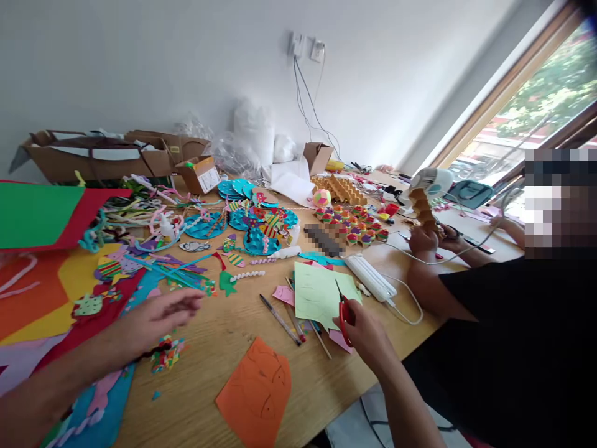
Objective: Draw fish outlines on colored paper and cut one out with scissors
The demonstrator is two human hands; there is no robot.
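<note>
My right hand (pixel 366 333) grips a pair of scissors (pixel 344 311) by its red handles, blades pointing up and away. Its tip lies over a light green sheet of paper (pixel 313 289). Held above the table's left part, my left hand (pixel 163 317) is empty, its fingers stretched out to the right. Small colourful paper scraps (pixel 170 356) lie below it. In front of me is an orange paper piece (pixel 259 389) with fish-like outlines drawn on it. A dark pen (pixel 280 318) rests between my hands.
At right, a person in black (pixel 504 330) holds a brown egg-carton strip (pixel 422 208). A white power strip (pixel 370 279) with a cable lies near my right hand. Blue decorated pieces (pixel 263 239), painted egg-carton cups (pixel 352 224), pipe cleaners (pixel 140 205) and cardboard boxes (pixel 107 163) crowd the back.
</note>
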